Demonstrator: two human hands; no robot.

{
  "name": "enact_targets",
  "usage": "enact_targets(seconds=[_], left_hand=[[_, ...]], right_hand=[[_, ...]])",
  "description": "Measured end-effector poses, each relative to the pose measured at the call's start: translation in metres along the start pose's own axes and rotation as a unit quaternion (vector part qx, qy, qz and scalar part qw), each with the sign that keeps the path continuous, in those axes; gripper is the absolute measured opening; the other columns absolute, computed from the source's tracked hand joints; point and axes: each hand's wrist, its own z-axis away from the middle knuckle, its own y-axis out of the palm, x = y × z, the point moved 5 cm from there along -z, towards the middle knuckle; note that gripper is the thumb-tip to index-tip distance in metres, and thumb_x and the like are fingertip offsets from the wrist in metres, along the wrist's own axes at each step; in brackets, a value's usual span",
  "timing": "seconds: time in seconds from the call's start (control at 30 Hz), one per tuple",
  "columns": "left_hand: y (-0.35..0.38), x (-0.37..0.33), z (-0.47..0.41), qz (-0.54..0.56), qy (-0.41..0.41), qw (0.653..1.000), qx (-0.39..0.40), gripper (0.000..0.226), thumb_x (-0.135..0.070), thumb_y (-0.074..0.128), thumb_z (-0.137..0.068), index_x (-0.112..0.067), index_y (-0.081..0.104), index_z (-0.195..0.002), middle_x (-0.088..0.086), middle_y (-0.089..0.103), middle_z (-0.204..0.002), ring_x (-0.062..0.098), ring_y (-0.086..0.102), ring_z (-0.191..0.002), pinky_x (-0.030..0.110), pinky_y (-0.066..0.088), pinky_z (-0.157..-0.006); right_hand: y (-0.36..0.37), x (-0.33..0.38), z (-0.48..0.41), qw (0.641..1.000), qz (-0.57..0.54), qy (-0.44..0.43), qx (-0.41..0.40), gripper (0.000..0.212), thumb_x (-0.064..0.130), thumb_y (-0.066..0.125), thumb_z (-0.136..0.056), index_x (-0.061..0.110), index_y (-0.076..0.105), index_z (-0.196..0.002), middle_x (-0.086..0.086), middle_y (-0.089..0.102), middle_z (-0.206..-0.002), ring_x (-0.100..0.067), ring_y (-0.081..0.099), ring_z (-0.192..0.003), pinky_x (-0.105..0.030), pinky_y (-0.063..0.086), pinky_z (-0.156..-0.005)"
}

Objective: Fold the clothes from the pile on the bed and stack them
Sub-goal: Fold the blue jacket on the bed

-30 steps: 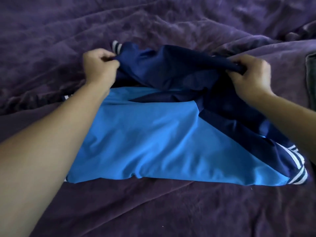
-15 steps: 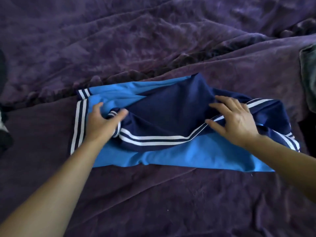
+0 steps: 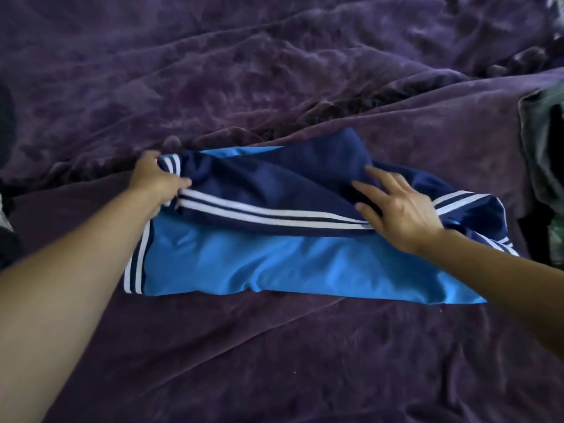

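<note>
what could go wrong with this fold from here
1. The left hand grips only the striped end of the blue garment. A pull there could drag the navy flap askew, since the right hand just lies flat on it.
2. The navy flap is bunched and creased, so folding over it may lock wrinkles in.
3. The purple blanket beneath is rumpled, so the fold may come out uneven.

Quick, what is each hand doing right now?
Left hand: grips the striped end of the blue and navy sports garment.
Right hand: open, fingers flat on the same garment.
</note>
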Motion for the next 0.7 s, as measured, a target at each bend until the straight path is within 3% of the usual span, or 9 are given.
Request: enact_targets(seconds=[0.07,0.13,0.2,0.33,0.4,0.47,0.57,0.63,0.7], left_hand=[[-0.002,0.002,0.011,-0.178,0.040,0.980,-0.079,0.084,-0.018,0.079,-0.073,-0.018,0.031,-0.142,0.020,0.038,-0.143,0.037,0.041,-0.125,0.046,0.038,-0.098],[0.015,-0.013,0.032,-0.301,0.265,0.907,-0.125,0.080,-0.023,0.075,-0.074,-0.024,0.034,-0.143,0.020,0.030,-0.149,0.043,0.031,-0.133,0.055,0.031,-0.102],[0.044,-0.006,0.047,-0.378,0.398,0.833,-0.073,0.073,-0.033,0.072,-0.079,-0.024,0.039,-0.144,0.018,0.020,-0.156,0.042,0.020,-0.141,0.058,0.022,-0.108],[0.064,0.033,0.030,-0.442,0.298,0.845,0.032,0.080,-0.063,0.050,-0.086,-0.027,0.022,-0.152,0.010,-0.003,-0.161,0.035,0.001,-0.147,0.054,0.010,-0.115],[0.065,0.035,0.024,-0.453,0.275,0.847,0.051,0.085,-0.070,0.043,-0.084,-0.030,0.013,-0.153,0.008,-0.008,-0.161,0.034,-0.002,-0.147,0.054,0.006,-0.116],[0.063,0.025,0.026,-0.466,0.264,0.843,0.052,0.090,-0.073,0.047,-0.081,-0.030,0.012,-0.153,0.010,-0.007,-0.161,0.035,-0.002,-0.147,0.056,0.003,-0.115],[0.070,-0.013,0.054,-0.426,0.342,0.837,-0.004,0.079,-0.048,0.068,-0.080,-0.022,0.035,-0.147,0.019,0.011,-0.158,0.042,0.009,-0.144,0.060,0.006,-0.114],[0.096,-0.044,0.095,-0.353,0.456,0.817,-0.029,0.061,-0.025,0.074,-0.075,-0.017,0.055,-0.132,0.021,0.033,-0.150,0.043,0.027,-0.139,0.062,0.015,-0.112],[0.140,-0.072,0.143,-0.280,0.531,0.800,0.006,0.053,-0.016,0.072,-0.074,-0.018,0.060,-0.126,0.019,0.042,-0.146,0.041,0.037,-0.134,0.059,0.024,-0.111]], right_hand=[[0.018,0.017,-0.030,0.999,0.036,-0.038,0.003,0.052,0.039,0.051,-0.095,0.023,0.045,-0.143,-0.012,0.029,-0.156,-0.033,0.031,-0.141,-0.050,0.043,-0.095],[0.048,0.015,-0.052,0.989,0.103,-0.038,0.095,0.061,0.051,0.038,-0.096,0.029,0.027,-0.151,-0.009,0.011,-0.162,-0.028,0.011,-0.148,-0.053,0.027,-0.108],[0.070,-0.018,-0.062,0.972,0.160,0.002,0.170,0.068,0.062,0.025,-0.094,0.033,0.012,-0.154,-0.005,0.000,-0.163,-0.024,0.000,-0.149,-0.058,0.015,-0.113],[0.072,-0.083,-0.058,0.955,0.197,0.066,0.214,0.083,0.078,-0.001,-0.082,0.033,0.000,-0.153,-0.002,-0.001,-0.163,-0.019,-0.001,-0.149,-0.054,0.011,-0.116],[0.063,-0.088,-0.055,0.953,0.202,0.077,0.213,0.084,0.077,0.002,-0.083,0.032,0.003,-0.154,-0.003,0.001,-0.163,-0.019,0.000,-0.149,-0.052,0.011,-0.116],[0.044,-0.092,-0.047,0.966,0.167,0.117,0.161,0.077,0.072,0.020,-0.089,0.029,0.015,-0.153,-0.006,0.010,-0.162,-0.022,0.007,-0.149,-0.052,0.014,-0.114],[-0.009,-0.121,-0.009,0.972,0.078,0.221,-0.001,0.065,0.066,0.046,-0.088,0.026,0.044,-0.138,-0.010,0.044,-0.145,-0.031,0.040,-0.133,-0.051,0.033,-0.103],[-0.037,-0.154,0.035,0.933,0.010,0.359,-0.039,0.066,0.077,0.048,-0.078,0.026,0.057,-0.119,-0.006,0.061,-0.122,-0.032,0.059,-0.111,-0.047,0.046,-0.090],[-0.043,-0.172,0.079,0.869,-0.129,0.478,-0.006,0.070,0.084,0.053,-0.066,0.024,0.065,-0.100,-0.004,0.070,-0.104,-0.028,0.065,-0.095,-0.043,0.052,-0.085]])
